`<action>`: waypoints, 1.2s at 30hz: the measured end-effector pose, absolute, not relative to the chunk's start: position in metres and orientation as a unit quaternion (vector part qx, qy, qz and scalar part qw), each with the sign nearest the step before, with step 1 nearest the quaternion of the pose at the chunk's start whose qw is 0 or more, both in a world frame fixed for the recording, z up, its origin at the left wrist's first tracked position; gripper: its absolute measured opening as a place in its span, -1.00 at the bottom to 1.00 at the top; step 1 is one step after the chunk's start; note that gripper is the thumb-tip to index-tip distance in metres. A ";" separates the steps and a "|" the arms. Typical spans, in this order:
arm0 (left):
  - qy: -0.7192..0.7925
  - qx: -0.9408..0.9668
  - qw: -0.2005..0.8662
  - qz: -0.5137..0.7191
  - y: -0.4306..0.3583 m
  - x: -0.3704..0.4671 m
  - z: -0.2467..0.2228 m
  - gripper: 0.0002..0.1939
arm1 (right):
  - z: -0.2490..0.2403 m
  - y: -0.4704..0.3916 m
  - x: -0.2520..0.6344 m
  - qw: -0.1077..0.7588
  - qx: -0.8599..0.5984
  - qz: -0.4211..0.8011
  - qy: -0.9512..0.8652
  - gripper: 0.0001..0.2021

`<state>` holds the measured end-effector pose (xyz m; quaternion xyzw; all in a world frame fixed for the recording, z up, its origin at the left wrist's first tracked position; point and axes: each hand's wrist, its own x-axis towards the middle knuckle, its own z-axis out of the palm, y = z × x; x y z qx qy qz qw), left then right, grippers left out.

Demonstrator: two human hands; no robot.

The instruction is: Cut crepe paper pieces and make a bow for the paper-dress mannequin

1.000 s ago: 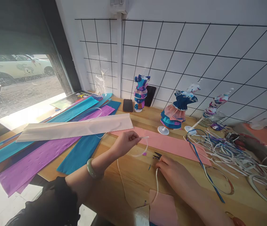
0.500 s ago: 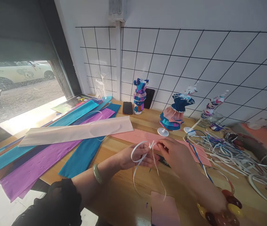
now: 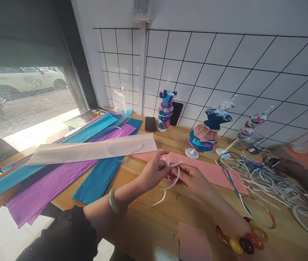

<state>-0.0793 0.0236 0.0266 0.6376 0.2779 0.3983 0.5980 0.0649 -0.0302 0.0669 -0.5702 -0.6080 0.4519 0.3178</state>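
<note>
A thin white ribbon (image 3: 177,177) is pinched between my two hands above the wooden table. My left hand (image 3: 157,170), with a pale bangle on its wrist, grips it between thumb and fingers, the index finger raised. From the other side my right hand (image 3: 190,175) closes its fingertips on the same ribbon; a beaded bracelet rings that wrist. One end of the ribbon curls down toward the tabletop. Just beyond my hands lies a long strip of pink crepe paper (image 3: 208,171). Whatever lies behind the fingers is mostly hidden.
Crepe strips in white (image 3: 94,149), purple (image 3: 47,185) and blue (image 3: 99,175) overlap at left. Small dressed mannequins (image 3: 205,130) stand along the wall near a phone (image 3: 151,124). Tangled ribbons (image 3: 262,181) lie at right. A pink paper piece (image 3: 194,241) rests at the front.
Both hands have come closer together, and the ribbon's loop and two hanging ends have become one curl. The left hand has turned, its index finger lifting. The view has shifted slightly.
</note>
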 end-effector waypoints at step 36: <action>0.268 0.751 0.540 0.268 0.016 -0.085 0.021 -0.25 | 0.076 -0.083 0.162 0.247 -0.657 0.342 -0.625 -0.76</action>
